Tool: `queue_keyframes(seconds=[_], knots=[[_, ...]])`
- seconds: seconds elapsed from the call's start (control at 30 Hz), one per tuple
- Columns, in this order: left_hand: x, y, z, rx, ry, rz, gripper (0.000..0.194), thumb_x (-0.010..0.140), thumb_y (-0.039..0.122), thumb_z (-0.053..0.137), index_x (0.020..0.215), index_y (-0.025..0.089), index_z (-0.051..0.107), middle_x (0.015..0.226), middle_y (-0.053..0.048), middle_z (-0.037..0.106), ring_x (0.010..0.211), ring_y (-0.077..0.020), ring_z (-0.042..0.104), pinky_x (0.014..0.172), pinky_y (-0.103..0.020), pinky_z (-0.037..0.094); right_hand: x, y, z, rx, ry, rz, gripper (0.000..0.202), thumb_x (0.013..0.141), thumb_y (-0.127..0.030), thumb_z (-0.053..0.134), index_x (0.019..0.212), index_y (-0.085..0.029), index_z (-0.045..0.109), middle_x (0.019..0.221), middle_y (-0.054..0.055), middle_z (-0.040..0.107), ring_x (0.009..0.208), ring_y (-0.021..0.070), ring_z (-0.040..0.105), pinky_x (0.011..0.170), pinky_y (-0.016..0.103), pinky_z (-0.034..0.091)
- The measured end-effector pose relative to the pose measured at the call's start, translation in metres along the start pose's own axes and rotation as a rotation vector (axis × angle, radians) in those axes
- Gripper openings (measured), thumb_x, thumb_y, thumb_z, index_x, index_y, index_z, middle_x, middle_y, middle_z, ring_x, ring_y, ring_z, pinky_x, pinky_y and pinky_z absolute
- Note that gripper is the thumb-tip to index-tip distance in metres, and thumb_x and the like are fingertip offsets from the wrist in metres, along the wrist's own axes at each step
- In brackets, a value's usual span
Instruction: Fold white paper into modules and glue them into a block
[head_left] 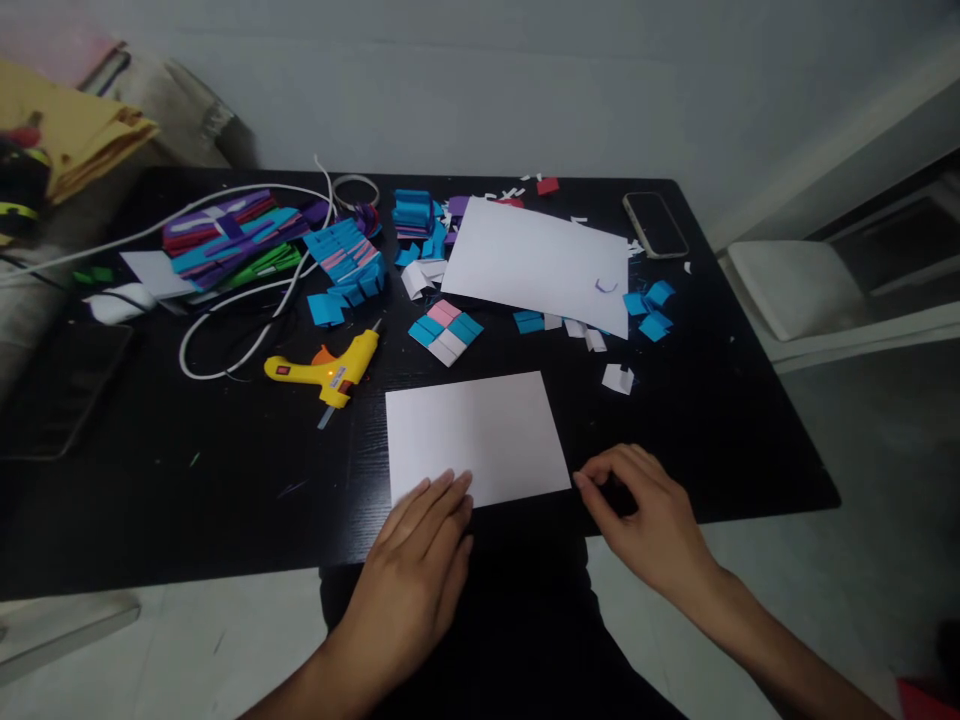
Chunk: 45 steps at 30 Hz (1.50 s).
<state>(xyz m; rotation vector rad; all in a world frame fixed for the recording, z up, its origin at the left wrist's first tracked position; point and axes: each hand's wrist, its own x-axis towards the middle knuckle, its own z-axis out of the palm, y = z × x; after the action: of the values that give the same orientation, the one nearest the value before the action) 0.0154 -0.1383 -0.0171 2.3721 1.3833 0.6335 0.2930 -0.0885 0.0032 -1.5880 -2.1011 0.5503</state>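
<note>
A blank white sheet of paper (480, 435) lies on the black table near its front edge. My left hand (420, 550) rests flat across the sheet's lower left part, fingers stretched out. At the sheet's lower right corner, my right hand (649, 510) has thumb and forefinger closed in a pinch, tips at the corner. Beyond the sheet is a square woven from folded strips (445, 332) in blue, pink and white. A yellow hot glue gun (330, 368) lies to the left, a glue stick poking out of its back.
A larger white sheet (540, 260) covers paper pieces at the back. Folded blue pieces (651, 310) and a phone (655, 225) are at right. Bundled coloured strips (232, 235) and a looping white cable (187, 340) occupy the left. A dark tablet-like device (64, 390) lies far left.
</note>
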Motion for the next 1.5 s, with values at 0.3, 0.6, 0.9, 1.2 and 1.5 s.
queue_keyframes(seconds=[0.3, 0.6, 0.9, 1.2, 1.5], knots=[[0.028, 0.009, 0.007, 0.047, 0.089, -0.109, 0.008, 0.098, 0.015, 0.061, 0.097, 0.018, 0.068, 0.117, -0.009, 0.07, 0.106, -0.0295, 0.063, 0.09, -0.049, 0.055, 0.027, -0.032, 0.035, 0.105, -0.219, -0.221, 0.008, 0.098, -0.012, 0.06, 0.093, -0.018, 0.063, 0.089, 0.004, 0.065, 0.085, 0.0196, 0.059, 0.079, 0.037, 0.047], [0.026, -0.007, -0.007, -0.102, 0.03, -0.174, 0.01, 0.099, 0.018, 0.062, 0.091, 0.02, 0.058, 0.118, -0.006, 0.063, 0.107, -0.0252, 0.056, 0.086, -0.041, 0.044, 0.031, -0.03, 0.032, 0.137, -0.289, -0.155, 0.008, 0.097, -0.015, 0.064, 0.09, -0.019, 0.063, 0.088, 0.001, 0.066, 0.083, 0.0178, 0.059, 0.078, 0.035, 0.045], [0.01, -0.024, -0.028, -0.055, 0.003, -0.193, 0.013, 0.1, 0.021, 0.061, 0.088, 0.022, 0.055, 0.124, -0.006, 0.062, 0.113, -0.0265, 0.054, 0.087, -0.04, 0.042, 0.033, -0.031, 0.032, 0.166, -0.319, -0.127, 0.009, 0.097, -0.015, 0.065, 0.089, -0.02, 0.063, 0.088, 0.001, 0.067, 0.085, 0.0182, 0.06, 0.079, 0.034, 0.045], [-0.015, -0.049, -0.042, -0.019, -0.005, -0.28, 0.016, 0.098, 0.03, 0.064, 0.085, 0.023, 0.059, 0.126, -0.007, 0.061, 0.117, -0.029, 0.054, 0.096, -0.049, 0.044, 0.034, -0.03, 0.032, 0.21, -0.332, -0.105, 0.009, 0.097, -0.015, 0.064, 0.089, -0.02, 0.063, 0.089, 0.001, 0.067, 0.085, 0.0169, 0.06, 0.08, 0.034, 0.046], [-0.016, -0.066, -0.06, -0.013, 0.013, -0.225, 0.006, 0.096, 0.03, 0.067, 0.099, 0.025, 0.066, 0.122, -0.007, 0.064, 0.113, -0.0266, 0.059, 0.092, -0.045, 0.051, 0.035, -0.029, 0.031, 0.216, -0.324, -0.11, 0.01, 0.096, -0.015, 0.064, 0.088, -0.02, 0.062, 0.088, 0.001, 0.066, 0.084, 0.0171, 0.06, 0.08, 0.034, 0.045]])
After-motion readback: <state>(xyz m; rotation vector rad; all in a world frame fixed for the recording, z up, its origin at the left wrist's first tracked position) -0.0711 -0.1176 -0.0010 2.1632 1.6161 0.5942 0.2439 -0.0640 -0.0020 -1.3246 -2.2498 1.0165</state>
